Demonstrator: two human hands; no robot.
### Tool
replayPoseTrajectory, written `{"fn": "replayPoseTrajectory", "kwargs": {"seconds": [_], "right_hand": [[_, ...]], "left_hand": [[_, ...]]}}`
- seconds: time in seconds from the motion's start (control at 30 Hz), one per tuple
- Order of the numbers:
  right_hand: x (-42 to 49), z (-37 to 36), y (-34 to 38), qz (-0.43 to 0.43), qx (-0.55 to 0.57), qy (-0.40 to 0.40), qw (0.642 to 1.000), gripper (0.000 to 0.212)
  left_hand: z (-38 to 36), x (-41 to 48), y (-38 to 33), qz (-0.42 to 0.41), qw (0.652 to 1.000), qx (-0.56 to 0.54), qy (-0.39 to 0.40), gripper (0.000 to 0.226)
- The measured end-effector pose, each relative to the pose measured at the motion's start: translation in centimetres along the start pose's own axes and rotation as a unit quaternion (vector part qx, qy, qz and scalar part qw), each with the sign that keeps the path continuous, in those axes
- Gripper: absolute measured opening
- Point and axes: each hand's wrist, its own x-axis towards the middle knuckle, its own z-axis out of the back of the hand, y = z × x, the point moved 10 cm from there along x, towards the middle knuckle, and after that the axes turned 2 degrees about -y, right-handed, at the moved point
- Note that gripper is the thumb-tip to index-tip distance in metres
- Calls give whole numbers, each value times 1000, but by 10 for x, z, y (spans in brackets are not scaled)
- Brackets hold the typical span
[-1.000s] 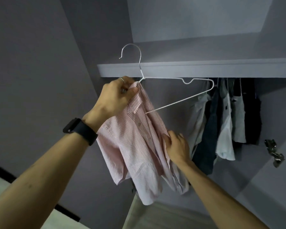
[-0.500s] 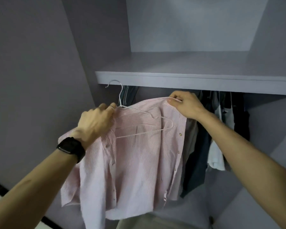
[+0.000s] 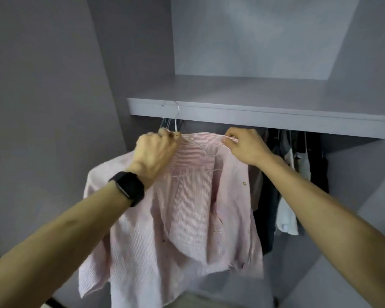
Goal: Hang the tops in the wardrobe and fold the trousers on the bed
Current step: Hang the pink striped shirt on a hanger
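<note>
Left hand [image 3: 156, 152] is clenched round the neck of the white wire hanger [image 3: 196, 172], just under the hook, with collar fabric bunched against the knuckles. There is a black watch [image 3: 128, 187] on that wrist. Right hand [image 3: 246, 145] pinches the top shoulder edge of the pink striped shirt [image 3: 198, 214] between thumb and fingertips, at the hanger's right end. Both hands are raised to about the same height, shirt spread between them. The shirt is draped over the hanger with its front open. A button shows on the right placket, one sleeve hangs out to the left, and the hem hangs low toward the near bottom. The hanger's lower bar shows as a pale line across the fabric between the hands. The hook rises from the left hand across the front edge of the grey shelf [image 3: 253, 117]. It is blurred and probably not on a rail, but I cannot tell. The shirt sits at the left end of the hanging space under the shelf. Just right of it are hung clothes [image 3: 287, 214], dark, grey and white pieces, partly behind the right forearm. A grey side panel [image 3: 53, 107] fills the left.
</note>
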Motion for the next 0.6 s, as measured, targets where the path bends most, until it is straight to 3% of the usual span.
{"fn": "replayPoseTrajectory", "kwargs": {"seconds": [0.13,0.23,0.27,0.3,0.33,0.4,0.43,0.53,0.6], "right_hand": [[-4,2,31,0,144,-51,988,16],[-45,40,28,18,240,-210,947,19],[-67,36,29,45,246,-220,943,17],[-86,18,33,77,238,-183,951,11],[-102,-14,39,93,222,-90,966,6],[-127,-73,46,95,213,97,968,20],[-125,-75,44,106,221,97,965,25],[-86,-25,19,81,177,-84,977,47],[-58,-26,21,83,81,-33,993,55]], "left_hand": [[0,1,-32,14,996,-85,14,39],[-15,-8,-14,73,980,-184,-5,45],[-22,-12,-6,89,971,-222,-16,45],[-28,-16,3,110,958,-263,-34,41],[-32,-19,13,133,941,-306,-54,35],[-30,-26,23,153,909,-373,-103,25],[-24,-31,20,137,901,-387,-137,23],[-10,-44,9,105,885,-405,-204,21],[-21,-47,11,135,862,-454,-181,18]]}}
